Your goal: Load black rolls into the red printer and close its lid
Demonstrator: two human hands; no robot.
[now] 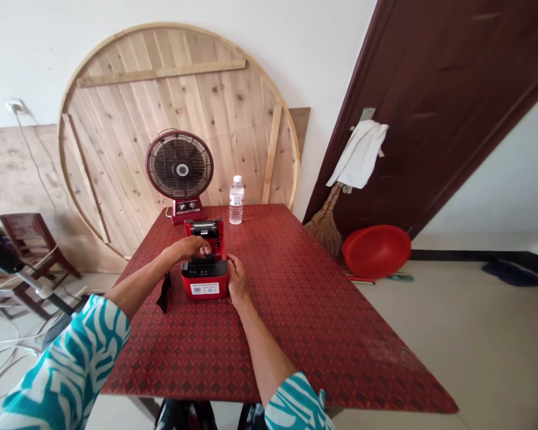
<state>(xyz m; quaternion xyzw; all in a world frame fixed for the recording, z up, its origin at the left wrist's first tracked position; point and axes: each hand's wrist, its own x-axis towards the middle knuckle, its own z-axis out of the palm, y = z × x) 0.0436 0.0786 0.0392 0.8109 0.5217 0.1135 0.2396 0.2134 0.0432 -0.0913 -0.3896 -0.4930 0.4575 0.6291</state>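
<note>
The left hand [189, 248] is curled over the open top of a red label printer [205, 282], its fingers reaching down toward the compartment; whether they grip anything inside is hidden. The right hand [237, 279] lies relaxed against the printer's right side, touching it, not clenched. The printer sits between the hands on a red patterned worktop [323, 334], its lid [205, 230] raised just beyond the left hand. A black strip [164, 291] lies just beside the printer, under the left forearm. Farther ahead of the hands stand a water bottle [236, 200] and a fan [179, 165].
</note>
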